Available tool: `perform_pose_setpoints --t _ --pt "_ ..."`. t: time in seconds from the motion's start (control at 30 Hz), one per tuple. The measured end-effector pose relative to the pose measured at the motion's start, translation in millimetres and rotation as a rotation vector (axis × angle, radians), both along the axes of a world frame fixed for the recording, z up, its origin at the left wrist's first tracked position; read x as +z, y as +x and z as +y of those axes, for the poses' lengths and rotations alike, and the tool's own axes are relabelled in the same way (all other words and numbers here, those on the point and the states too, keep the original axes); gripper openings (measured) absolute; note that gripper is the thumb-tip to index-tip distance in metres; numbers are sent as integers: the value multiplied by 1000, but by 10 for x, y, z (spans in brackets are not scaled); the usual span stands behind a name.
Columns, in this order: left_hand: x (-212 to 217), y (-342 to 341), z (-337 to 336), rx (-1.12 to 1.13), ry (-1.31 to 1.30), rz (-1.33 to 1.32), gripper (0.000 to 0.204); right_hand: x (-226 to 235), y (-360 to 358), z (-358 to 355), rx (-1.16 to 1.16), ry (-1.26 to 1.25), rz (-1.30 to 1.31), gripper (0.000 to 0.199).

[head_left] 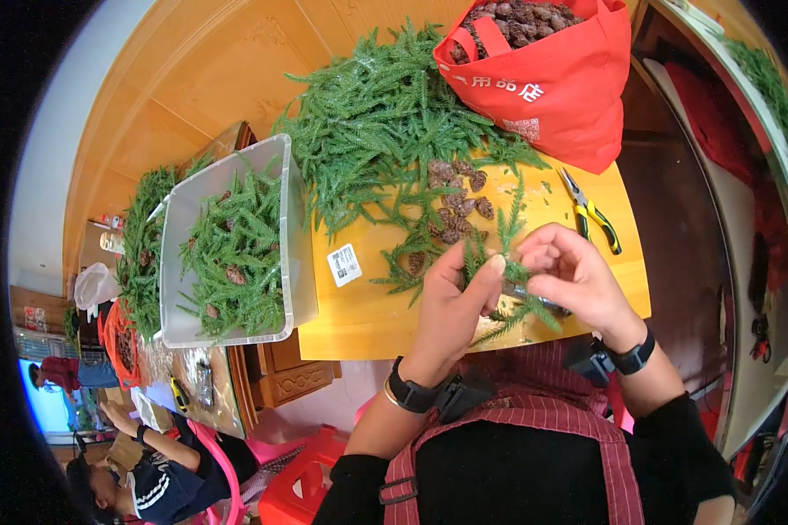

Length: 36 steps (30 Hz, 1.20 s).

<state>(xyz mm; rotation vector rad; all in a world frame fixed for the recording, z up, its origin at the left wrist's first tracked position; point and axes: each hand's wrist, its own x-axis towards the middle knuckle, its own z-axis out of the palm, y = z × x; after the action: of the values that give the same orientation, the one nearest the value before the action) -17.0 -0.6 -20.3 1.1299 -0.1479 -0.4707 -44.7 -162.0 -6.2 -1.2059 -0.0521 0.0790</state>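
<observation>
Above the near edge of the yellow table, my left hand (453,302) pinches a green artificial pine sprig (512,223) between thumb and fingers. My right hand (578,278) closes on the same greenery from the other side, its thumb and forefinger curled at the stems. Under the hands lies a dark, shiny long object (547,304), mostly covered, whose kind I cannot make out. Just beyond my fingers sits a small heap of brown pine cones (453,210). Needle-nose pliers (592,214) with yellow and black handles rest to the right of my right hand.
A big pile of pine sprigs (385,105) covers the table's far side. Beside it stands a red bag (552,96) full of pine cones. At left is a clear plastic bin (293,280) of sprigs with cones. Another person (166,472) sits at the lower left.
</observation>
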Motion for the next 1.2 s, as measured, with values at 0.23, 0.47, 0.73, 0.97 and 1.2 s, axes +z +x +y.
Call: perform_pose_setpoints --t 0.23,0.47,0.73,0.97,1.2 --pt "60 -33 -38 -9 -96 42 19 -124 -43 -74 -78 -295 -21 23" --pt "94 16 -40 140 -253 105 29 -226 -172 -98 -180 -255 -34 25" --pt "-46 65 37 -18 -417 323 35 -200 -192 -76 -148 -156 -94 14" --pt "22 36 9 78 -423 360 34 14 -54 -60 -79 -548 -500 19" --pt "-19 34 90 -170 -247 146 29 40 22 -57 75 -351 -296 21"
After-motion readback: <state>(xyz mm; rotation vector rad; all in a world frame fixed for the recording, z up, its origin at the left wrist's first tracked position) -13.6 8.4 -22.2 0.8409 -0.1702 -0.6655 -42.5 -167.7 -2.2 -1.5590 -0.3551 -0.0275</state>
